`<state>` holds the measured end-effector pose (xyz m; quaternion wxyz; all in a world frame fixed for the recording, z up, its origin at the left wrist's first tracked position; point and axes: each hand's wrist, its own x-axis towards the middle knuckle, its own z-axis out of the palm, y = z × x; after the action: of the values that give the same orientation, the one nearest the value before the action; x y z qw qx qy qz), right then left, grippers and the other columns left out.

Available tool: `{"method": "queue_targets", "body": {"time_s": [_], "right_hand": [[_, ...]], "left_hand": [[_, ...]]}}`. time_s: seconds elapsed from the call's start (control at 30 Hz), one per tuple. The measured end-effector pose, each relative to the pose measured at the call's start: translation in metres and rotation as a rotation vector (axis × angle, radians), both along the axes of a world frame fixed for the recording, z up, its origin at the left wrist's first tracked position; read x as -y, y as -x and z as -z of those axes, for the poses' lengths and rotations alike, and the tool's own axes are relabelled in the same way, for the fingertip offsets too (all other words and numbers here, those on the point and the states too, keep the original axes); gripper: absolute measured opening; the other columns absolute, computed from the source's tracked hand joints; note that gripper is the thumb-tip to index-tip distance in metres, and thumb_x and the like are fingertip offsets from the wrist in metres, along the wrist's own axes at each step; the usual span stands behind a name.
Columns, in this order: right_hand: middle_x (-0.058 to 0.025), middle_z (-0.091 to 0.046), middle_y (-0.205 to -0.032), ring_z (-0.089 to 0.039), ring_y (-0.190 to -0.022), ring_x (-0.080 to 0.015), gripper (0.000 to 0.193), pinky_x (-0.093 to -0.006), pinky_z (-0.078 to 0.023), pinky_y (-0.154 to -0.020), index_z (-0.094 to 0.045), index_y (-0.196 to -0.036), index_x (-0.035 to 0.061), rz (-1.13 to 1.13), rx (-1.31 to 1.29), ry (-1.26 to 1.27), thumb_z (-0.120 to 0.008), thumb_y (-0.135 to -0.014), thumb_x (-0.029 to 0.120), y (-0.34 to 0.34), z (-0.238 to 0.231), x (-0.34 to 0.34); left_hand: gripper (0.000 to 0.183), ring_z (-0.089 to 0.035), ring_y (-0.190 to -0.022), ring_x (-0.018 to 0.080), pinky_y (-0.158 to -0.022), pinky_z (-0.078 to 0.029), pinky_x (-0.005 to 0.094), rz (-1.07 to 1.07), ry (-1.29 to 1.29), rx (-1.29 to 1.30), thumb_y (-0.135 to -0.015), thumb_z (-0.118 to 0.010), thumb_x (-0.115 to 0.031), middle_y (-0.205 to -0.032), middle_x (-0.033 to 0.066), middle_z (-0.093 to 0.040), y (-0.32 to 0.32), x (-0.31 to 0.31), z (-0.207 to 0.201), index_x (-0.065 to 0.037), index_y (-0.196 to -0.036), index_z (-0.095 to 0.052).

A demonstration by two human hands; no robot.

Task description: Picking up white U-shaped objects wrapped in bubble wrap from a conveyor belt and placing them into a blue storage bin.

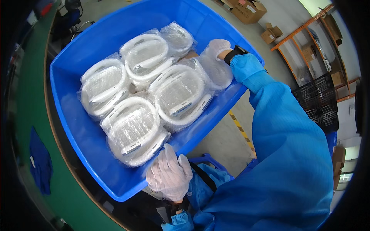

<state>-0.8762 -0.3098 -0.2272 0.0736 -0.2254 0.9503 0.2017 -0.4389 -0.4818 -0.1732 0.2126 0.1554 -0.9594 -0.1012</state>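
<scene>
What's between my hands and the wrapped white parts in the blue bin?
Nothing visible. The left hand rests at the bin rim beside the nearest wrapped part; the right hand already touches a wrapped part at the far rim.

Head-worn fisheye view, looking steeply down.
The single camera sits close above a large blue plastic bin [77, 127] filling the frame's centre; concrete floor [246, 38] and orange metal shelving [308, 27] curve along the upper right rim.
</scene>
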Motion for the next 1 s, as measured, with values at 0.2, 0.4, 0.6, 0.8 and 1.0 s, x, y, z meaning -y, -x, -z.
{"method": "queue_targets", "body": {"time_s": [0.2,0.4,0.6,0.8,1.0], "right_hand": [[-0.0203,-0.063,-0.113,-0.061,-0.104,-0.033,0.049,-0.0384,-0.048,-0.089,-0.053,-0.127,0.008,-0.311,0.314,0.231,-0.05,-0.089,0.037,-0.035,0.038,0.034],[-0.013,-0.065,-0.114,-0.062,-0.101,-0.0332,0.038,-0.0425,-0.048,-0.089,-0.058,-0.123,0.0117,-0.43,0.047,0.134,-0.044,-0.093,0.03,-0.078,-0.013,0.017],[-0.0217,-0.064,-0.108,-0.063,-0.1,-0.0316,0.036,-0.0363,-0.048,-0.084,-0.057,-0.12,0.0034,-0.664,0.066,0.656,-0.047,-0.094,0.025,-0.124,-0.035,0.201],[-0.0158,-0.066,-0.084,-0.064,-0.075,-0.0308,0.014,-0.0353,-0.051,-0.073,-0.063,-0.097,-0.0015,-1.555,0.615,0.949,-0.056,-0.085,0.003,-0.445,-0.111,0.305],[-0.0057,-0.051,-0.06,-0.059,-0.051,-0.0206,0.006,-0.0326,-0.046,-0.044,-0.05,-0.072,0.0073,-2.392,0.488,0.693,-0.054,-0.075,0.01,-0.703,-0.099,0.29]], "left_hand": [[0.031,-0.058,-0.087,0.0255,-0.077,-0.043,0.0408,-0.034,-0.023,-0.003,-0.081,-0.061,-0.019,-0.104,0.0066,-0.062,-0.008,-0.007,-0.006,-0.009,-0.11,-0.063],[0.027,-0.056,-0.091,0.0294,-0.078,-0.046,0.0427,0.151,-0.34,-0.392,-0.077,-0.059,-0.004,-0.102,0.0148,-0.056,-0.076,-0.005,-0.033,-0.001,-0.105,-0.058],[0.039,-0.062,-0.084,0.0286,-0.076,-0.049,0.038,-0.432,-0.634,-0.5,-0.078,-0.063,-0.001,-0.097,0.0125,-0.063,-0.234,-0.061,-0.03,-0.002,-0.116,-0.056],[0.026,-0.065,-0.085,0.0249,-0.074,-0.051,0.0308,-0.912,-0.43,-0.61,-0.076,-0.057,0.008,-0.1,0.0121,-0.067,-0.345,-0.075,-0.078,-0.001,-0.1,-0.065],[0.022,-0.064,-0.081,0.0206,-0.077,-0.053,0.0323,-1.36,-0.311,-1.148,-0.089,-0.056,0.0,-0.094,0.0141,-0.066,-0.513,-0.098,-0.067,0.007,-0.109,-0.06]]}}
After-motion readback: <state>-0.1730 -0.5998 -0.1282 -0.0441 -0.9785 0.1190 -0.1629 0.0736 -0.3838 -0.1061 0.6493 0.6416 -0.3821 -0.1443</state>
